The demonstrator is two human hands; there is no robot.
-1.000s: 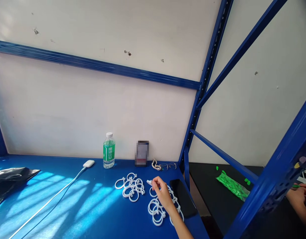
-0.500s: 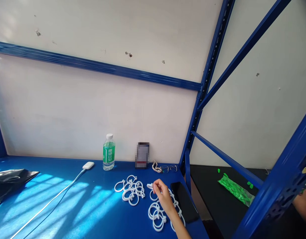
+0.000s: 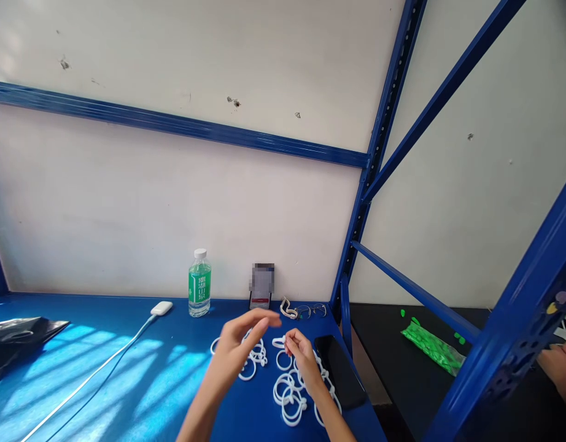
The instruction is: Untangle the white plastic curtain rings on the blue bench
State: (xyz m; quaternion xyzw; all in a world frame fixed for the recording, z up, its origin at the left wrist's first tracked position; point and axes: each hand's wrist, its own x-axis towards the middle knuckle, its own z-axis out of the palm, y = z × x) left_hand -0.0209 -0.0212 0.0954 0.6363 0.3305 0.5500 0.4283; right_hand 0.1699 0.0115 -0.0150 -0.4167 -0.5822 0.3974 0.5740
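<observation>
My right hand (image 3: 301,352) rests over a pile of white plastic rings (image 3: 290,393) on the blue table (image 3: 140,380), its fingers pinched on one white ring (image 3: 278,341) at the pile's far edge. My left hand (image 3: 239,344) is raised above the table with fingers spread, reaching toward that ring and holding nothing. It partly covers a second pile of white rings (image 3: 253,359) to the left.
A black phone (image 3: 341,371) lies right of the rings. At the back stand a green-labelled bottle (image 3: 199,291), a small blurred card (image 3: 263,285), glasses (image 3: 306,310) and a white charger with cable (image 3: 161,307). A black bag (image 3: 16,334) lies left. Another person's hand (image 3: 559,365) shows at far right.
My left hand has come into view from below and risen over the left ring pile toward my right hand. The right hand has stayed on its ring.
</observation>
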